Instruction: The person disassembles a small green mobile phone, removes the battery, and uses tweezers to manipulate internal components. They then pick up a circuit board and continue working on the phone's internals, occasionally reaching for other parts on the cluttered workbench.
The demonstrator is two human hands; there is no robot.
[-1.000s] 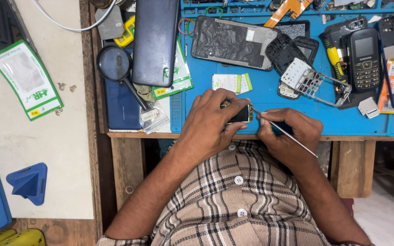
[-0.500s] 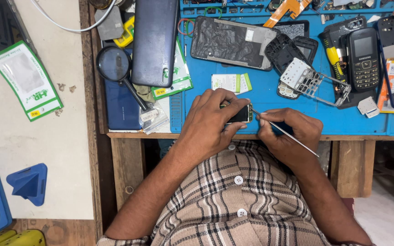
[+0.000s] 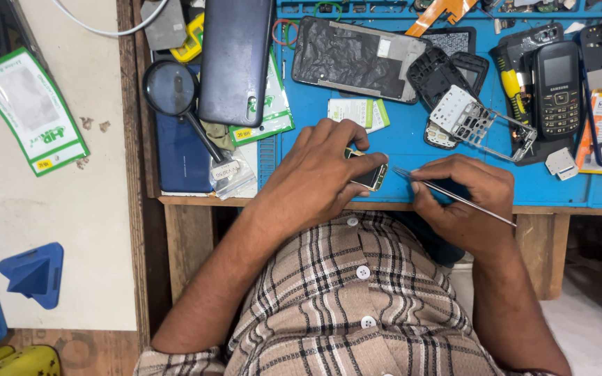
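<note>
Head view, looking straight down over the bench edge. Small phone part (image 3: pixel 369 174), dark with a gold-coloured rim, lies on the blue work mat (image 3: pixel 398 143) at its near edge, just in front of the person's chest. Long axis runs roughly left to right with a slight tilt, right end nearer. Only the right end shows; the rest is under the fingers.

Left hand (image 3: pixel 318 174) lies on top of the part, fingers curled and pressed down on it, thumb and forefinger pinching its right end. This hand is the nearer of the two: it touches the part, covering most of it.

Right hand (image 3: pixel 465 198) sits to the right of the part, just beside it, not touching it. Fingers closed in a pinch on thin metal tweezers (image 3: pixel 447 193). Tweezer shaft runs from far left to near right; tip points left at the part's exposed right end and stands just short of it or barely at it; cannot tell which.

So: part lies left of the tool, tip on nearly the same line as the part's long axis.

Surroundings, outward. Far of the hands: white-and-green card (image 3: pixel 359 111), black phone frame (image 3: pixel 358 59), white keypad frame (image 3: pixel 458 115). Far right: black keypad phone (image 3: pixel 556 89). Left: magnifying glass (image 3: pixel 173 94), dark blue phone back (image 3: pixel 235 59). Wooden table edge (image 3: pixel 196 202) below the mat.
</note>
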